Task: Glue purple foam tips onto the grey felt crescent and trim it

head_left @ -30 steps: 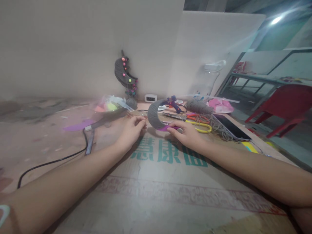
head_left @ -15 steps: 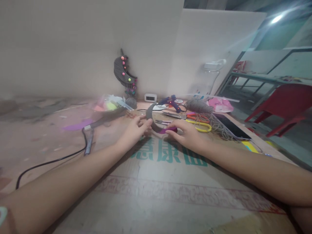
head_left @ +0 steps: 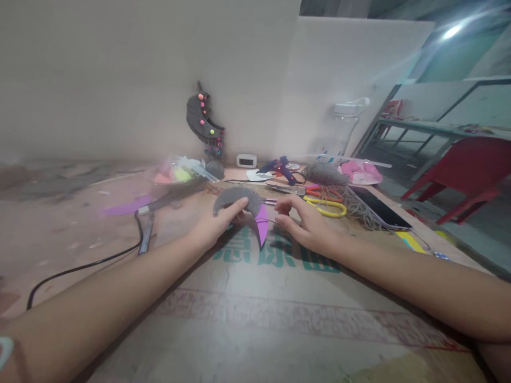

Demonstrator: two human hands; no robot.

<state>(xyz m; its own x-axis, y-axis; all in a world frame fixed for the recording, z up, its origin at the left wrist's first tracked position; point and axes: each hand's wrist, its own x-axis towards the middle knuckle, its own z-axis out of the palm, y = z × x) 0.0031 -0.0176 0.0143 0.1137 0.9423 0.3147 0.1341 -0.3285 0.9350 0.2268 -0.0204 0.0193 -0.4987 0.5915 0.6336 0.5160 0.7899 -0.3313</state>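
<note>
My left hand (head_left: 225,215) grips a crescent shape (head_left: 241,198), its thumb on the front face. Most of the crescent is wrapped in grey yarn; its bare purple tip (head_left: 261,226) points down toward the tabletop. From the purple part a thin grey yarn strand (head_left: 271,221) runs across to my right hand (head_left: 297,221), whose thumb and forefinger are pinched together at the strand's end. Just behind the hands lie yellow-handled scissors (head_left: 325,207) and orange-handled pliers (head_left: 323,192), with loose grey yarn (head_left: 361,210) beside them.
Against the wall hangs a grey crescent with coloured pompoms (head_left: 203,119). A small digital clock (head_left: 246,160), a glue gun (head_left: 281,169), a grey yarn ball (head_left: 325,174), a clear bottle (head_left: 343,127) and a phone (head_left: 379,206) stand or lie behind. A black cable (head_left: 83,264) and a cutter knife (head_left: 147,234) lie left.
The crescent has turned in my left hand, so its wrapped face shows and the purple tip points down. My right hand has come off the purple part and moved slightly right with the strand.
</note>
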